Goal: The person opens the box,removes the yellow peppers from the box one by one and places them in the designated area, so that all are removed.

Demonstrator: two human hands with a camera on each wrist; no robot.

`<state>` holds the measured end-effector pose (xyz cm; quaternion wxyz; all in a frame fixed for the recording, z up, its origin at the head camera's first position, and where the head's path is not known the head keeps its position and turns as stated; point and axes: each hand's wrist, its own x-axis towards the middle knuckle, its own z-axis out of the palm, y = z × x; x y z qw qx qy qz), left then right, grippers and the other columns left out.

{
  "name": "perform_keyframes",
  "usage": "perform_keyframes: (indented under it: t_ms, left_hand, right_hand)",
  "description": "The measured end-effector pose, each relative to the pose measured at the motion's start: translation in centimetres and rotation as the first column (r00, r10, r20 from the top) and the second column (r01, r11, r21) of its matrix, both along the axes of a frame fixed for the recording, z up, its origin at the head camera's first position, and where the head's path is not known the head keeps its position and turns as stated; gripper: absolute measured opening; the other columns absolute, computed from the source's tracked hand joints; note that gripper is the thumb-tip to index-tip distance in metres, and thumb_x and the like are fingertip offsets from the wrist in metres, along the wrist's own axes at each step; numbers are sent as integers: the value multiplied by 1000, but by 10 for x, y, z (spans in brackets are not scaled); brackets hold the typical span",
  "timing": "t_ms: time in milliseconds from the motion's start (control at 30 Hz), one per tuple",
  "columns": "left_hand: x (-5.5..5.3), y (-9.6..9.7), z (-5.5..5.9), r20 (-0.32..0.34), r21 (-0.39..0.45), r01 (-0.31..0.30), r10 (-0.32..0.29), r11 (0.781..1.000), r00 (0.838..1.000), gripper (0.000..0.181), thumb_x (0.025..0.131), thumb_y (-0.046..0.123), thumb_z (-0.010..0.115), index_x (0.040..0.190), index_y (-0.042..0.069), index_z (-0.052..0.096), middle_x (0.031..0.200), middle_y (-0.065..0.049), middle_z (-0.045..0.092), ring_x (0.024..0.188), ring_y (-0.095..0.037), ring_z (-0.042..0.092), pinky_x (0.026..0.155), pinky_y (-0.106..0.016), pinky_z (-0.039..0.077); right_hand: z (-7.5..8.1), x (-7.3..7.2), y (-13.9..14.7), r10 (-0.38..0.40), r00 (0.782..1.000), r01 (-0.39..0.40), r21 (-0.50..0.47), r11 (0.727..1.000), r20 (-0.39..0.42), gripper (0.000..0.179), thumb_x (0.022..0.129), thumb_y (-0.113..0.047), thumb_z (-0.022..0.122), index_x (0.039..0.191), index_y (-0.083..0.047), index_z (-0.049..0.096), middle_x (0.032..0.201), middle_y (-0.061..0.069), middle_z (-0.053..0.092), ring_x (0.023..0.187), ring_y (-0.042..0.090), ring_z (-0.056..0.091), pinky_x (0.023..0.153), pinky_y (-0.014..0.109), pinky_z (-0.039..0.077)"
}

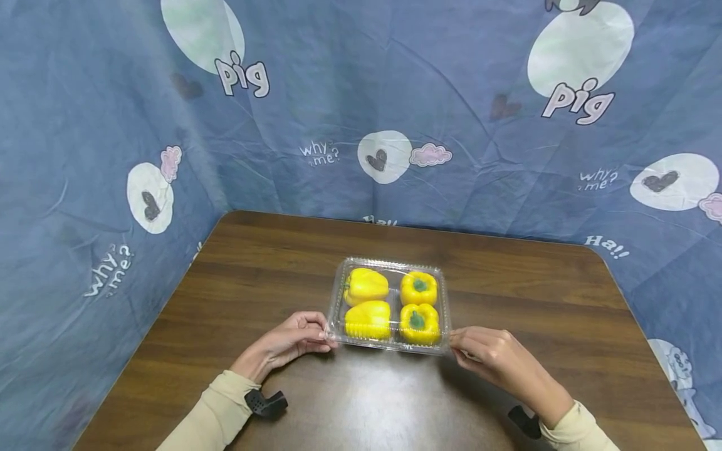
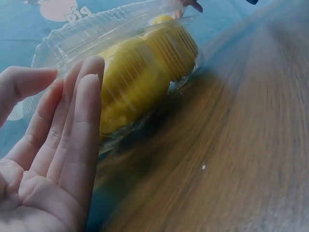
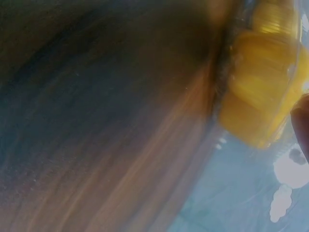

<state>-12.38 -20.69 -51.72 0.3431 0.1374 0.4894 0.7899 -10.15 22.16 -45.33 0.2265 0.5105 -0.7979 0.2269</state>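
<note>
Several yellow bell peppers (image 1: 366, 286) lie in two columns inside a clear plastic clamshell box (image 1: 366, 343). At the box's front left corner, my left hand (image 1: 296, 338) pinches the rim between thumb and fingers. The right hand (image 1: 496, 354) pinches the rim at the front right corner, its fingertips partly hidden by the hand itself. From the left wrist, the thumb meets the fingertips at the ridged edge of the box, and yellow shows through its wall. In the right wrist view only a fingertip (image 3: 301, 123) appears, beside the blurred peppers (image 3: 263, 79).
The box is over the middle of a brown wooden table (image 1: 271, 275) with rounded far corners. A blue printed cloth (image 1: 451, 113) hangs behind and to the sides. Dark devices (image 1: 265, 404) are worn at both wrists, over light sleeves (image 1: 209, 416).
</note>
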Motion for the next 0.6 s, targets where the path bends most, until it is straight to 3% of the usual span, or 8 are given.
perform_keyframes:
  t_ms: [367, 600]
  left_hand:
    - [-2, 2, -3, -38, 39, 48, -47, 998, 998, 26, 98, -8, 49, 99, 11, 66, 98, -3, 77, 93, -13, 77, 86, -25, 63]
    - [0, 3, -5, -44, 48, 65, -63, 997, 997, 26, 97, -9, 47, 101, 10, 63, 98, -2, 76, 92, -13, 76, 87, -25, 62]
  right_hand:
    - [-7, 0, 3, -6, 998, 7, -12, 1000, 63, 32, 107, -24, 50, 94, -8, 75, 98, 2, 79, 88, 16, 77, 83, 21, 62]
    - [-6, -1, 3, 53, 990, -42, -85, 995, 131, 23, 105, -20, 57, 97, -7, 75, 100, 6, 79, 85, 15, 76, 77, 11, 58]
